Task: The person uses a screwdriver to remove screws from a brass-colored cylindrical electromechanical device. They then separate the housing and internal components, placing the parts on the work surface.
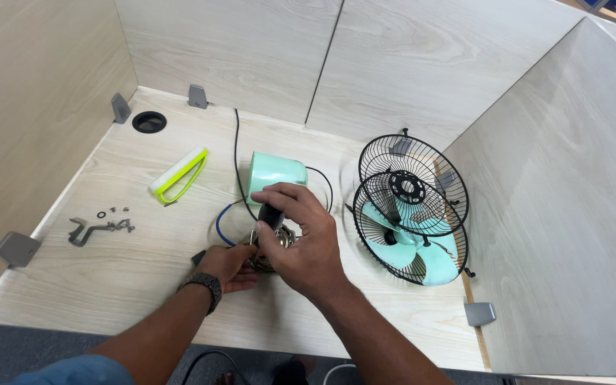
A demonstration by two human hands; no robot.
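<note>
Left hand (228, 265): nearest, wristwatch on the wrist, palm up under the motor unit, fingers curled against its underside, supporting it.
Right hand (301, 239): comes in from the right, lies over the top of the motor unit; fingers closed on a dark part that sticks up from it. What that part is, cannot tell, the hand covers most of it.
Motor unit (274, 246): metallic, bare windings partly visible, sits low over the surface between both hands, front centre of the surface.
Motor cover (274, 174): mint green, rounded, lies on its side just behind the hands, not touched.
Wires: blue loop (220, 222) left of the motor unit; black cable (237, 153) runs from the motor area back toward the rear wall.
Fan guards (411, 203): two black wire grilles, right of the hands, leaning against the right partition, overlapping.
Fan blade (411, 246): mint green, behind the front grille.
Brush-like tool (178, 176): yellow-green loop handle with a white strip, left of the cover.
Bracket and small fasteners (100, 227): metal, far left, well apart from the hands.
Surface (130, 278): light wood, walled by partitions of the same wood; round cable hole (149, 122) in the far left corner.
</note>
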